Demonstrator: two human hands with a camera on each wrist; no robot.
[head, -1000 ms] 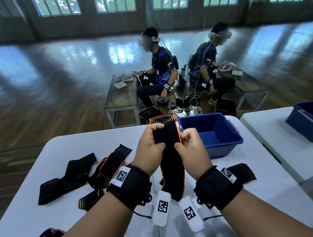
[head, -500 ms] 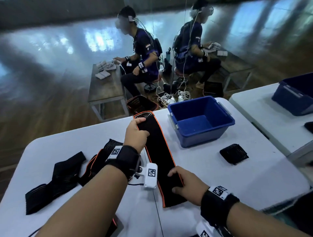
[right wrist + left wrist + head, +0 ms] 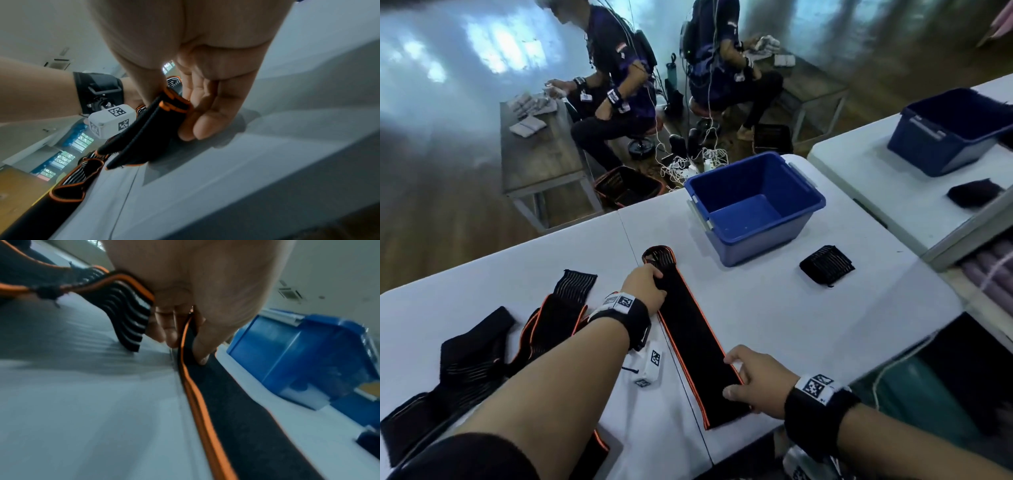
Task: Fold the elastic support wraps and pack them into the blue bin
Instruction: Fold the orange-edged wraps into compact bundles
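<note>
Hands: left [image 3: 645,289] pinches wrap [image 3: 693,337] far end, right [image 3: 755,380] pinches near end | wrap: light, limp, stretchy; hold by ends

white table [image 3: 774,315]: wraps [image 3: 690,329], seemingly empty bin [image 3: 756,205]

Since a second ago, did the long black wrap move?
Yes. The long black wrap went down: earlier it was held up in front of the blue bin; now it lies stretched flat on the table beside it.
</note>
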